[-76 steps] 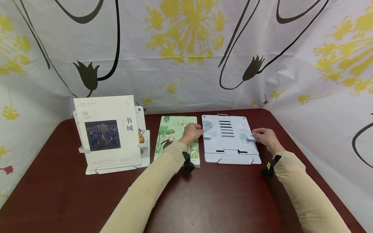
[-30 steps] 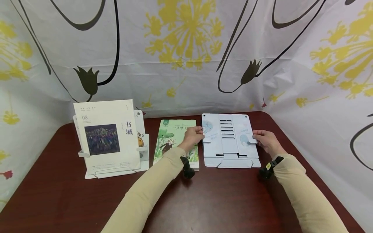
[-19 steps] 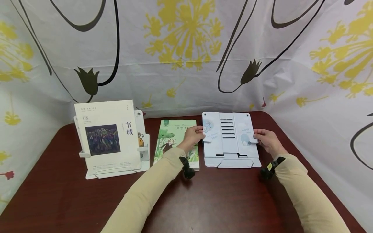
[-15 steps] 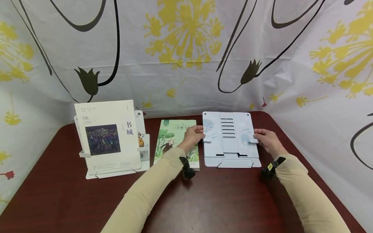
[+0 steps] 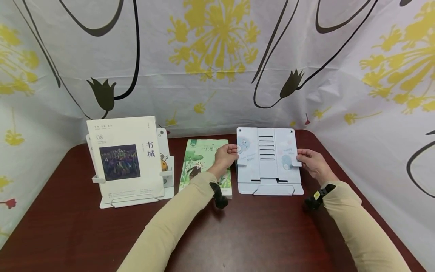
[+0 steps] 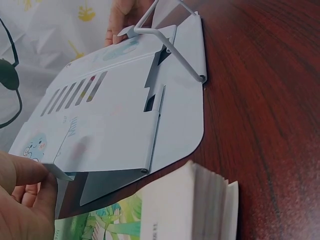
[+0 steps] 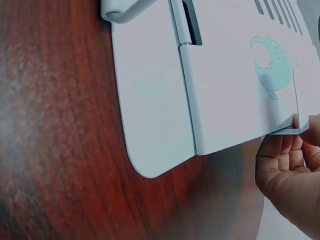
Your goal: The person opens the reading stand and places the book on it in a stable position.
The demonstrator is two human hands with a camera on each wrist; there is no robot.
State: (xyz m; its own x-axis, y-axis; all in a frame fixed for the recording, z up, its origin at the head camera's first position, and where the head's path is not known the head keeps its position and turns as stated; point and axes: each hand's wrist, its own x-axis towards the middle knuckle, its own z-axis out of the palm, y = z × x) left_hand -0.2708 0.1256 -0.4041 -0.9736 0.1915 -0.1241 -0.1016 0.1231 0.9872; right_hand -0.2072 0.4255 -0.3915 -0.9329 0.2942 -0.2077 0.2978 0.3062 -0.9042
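Observation:
A pale blue book stand (image 5: 268, 156) with slots and elephant drawings is on the right side of the table, its back panel tilted up off the base plate (image 6: 187, 115). My left hand (image 5: 224, 158) pinches the panel's left edge by the side clip, and the thumb shows in the left wrist view. On the opposite edge my right hand (image 5: 314, 162) pinches the panel near the other clip (image 7: 287, 131). A green picture book (image 5: 207, 162) lies flat under my left hand and wrist, partly hidden by them.
At the left, a second white book stand (image 5: 168, 155) holds a white magazine (image 5: 125, 158) upright. A patterned curtain (image 5: 217, 94) hangs behind the dark red wooden table (image 5: 258, 234).
The book stand's panel has risen from lying nearly flat to a tilt, its top edge moving up with both hands. The green book and the other stand have stayed put.

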